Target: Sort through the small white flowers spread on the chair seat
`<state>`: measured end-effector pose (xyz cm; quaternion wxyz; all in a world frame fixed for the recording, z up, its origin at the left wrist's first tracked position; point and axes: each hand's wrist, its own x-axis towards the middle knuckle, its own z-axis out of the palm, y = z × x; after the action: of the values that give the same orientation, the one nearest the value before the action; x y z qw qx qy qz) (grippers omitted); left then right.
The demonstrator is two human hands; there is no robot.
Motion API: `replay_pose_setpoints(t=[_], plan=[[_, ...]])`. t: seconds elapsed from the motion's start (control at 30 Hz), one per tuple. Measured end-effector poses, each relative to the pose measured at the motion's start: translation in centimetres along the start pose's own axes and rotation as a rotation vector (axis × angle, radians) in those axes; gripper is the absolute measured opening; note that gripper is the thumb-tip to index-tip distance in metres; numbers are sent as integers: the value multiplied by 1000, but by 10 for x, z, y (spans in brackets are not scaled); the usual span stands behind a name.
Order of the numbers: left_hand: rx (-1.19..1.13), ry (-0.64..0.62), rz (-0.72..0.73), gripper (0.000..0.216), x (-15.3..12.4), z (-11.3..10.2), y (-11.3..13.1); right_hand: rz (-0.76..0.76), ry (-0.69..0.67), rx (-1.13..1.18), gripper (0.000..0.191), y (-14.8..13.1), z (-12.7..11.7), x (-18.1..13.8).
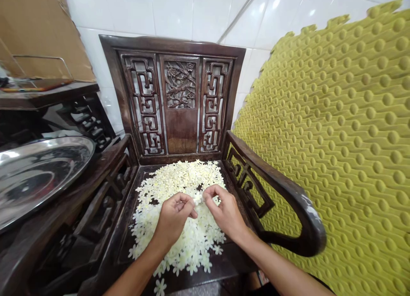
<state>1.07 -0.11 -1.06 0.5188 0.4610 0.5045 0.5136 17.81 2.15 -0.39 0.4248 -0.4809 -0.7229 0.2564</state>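
A heap of small pale yellow-white flower pieces (179, 180) covers the seat of a dark carved wooden chair (179, 95). My left hand (173, 219) and my right hand (224, 210) hover over the heap, fingertips meeting. Both are pinched closed on one small white flower piece (198, 197) held between them. A single flower (160, 286) lies apart near the seat's front edge.
A large shiny metal tray (38, 172) rests to the left on dark wooden furniture. A yellow bumpy foam mat (336, 138) leans at the right, behind the chair's armrest (282, 193). White tiled wall (179, 10) stands behind; cardboard (38, 27) sits at upper left.
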Motion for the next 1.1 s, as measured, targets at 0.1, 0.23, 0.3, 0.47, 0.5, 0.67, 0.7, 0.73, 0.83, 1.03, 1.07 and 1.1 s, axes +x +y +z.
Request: replay_pose_setpoints(t=[0.1,0.23,0.3,0.47,0.5,0.67,0.7,0.73,0.83,1.03,1.07,1.1], plan=[[-69,79,-23,7,3,-4,-2,81,32,108,15,7,-4,7],[-128,115,-56,8,6,-6,-4,115,25,225,15,14,-3,12],[-114,108,-45,6,5,-4,-4,111,21,248,12,14,-1,11],[-88,83,2,5,3,1,-4,83,-22,169,14,5,6,1],[-94,64,8,5,3,2,-4,69,-59,146,11,3,7,-1],[-136,-39,-12,13,1,2,-3,38,-138,100,14,-1,11,-6],[-148,-58,-20,15,0,1,-2,34,-132,100,15,0,11,-6],[-164,-76,-27,16,0,1,-1,29,-129,104,16,0,10,-6],[-227,-97,-64,21,-2,0,-1,9,-124,125,18,0,7,-4],[-313,-105,-123,26,-1,-2,-3,7,-112,160,20,1,5,-3],[-318,-109,-122,26,0,-3,-3,14,-111,168,20,1,5,-3],[-321,-113,-119,26,0,-3,-3,23,-110,173,19,2,6,-3]])
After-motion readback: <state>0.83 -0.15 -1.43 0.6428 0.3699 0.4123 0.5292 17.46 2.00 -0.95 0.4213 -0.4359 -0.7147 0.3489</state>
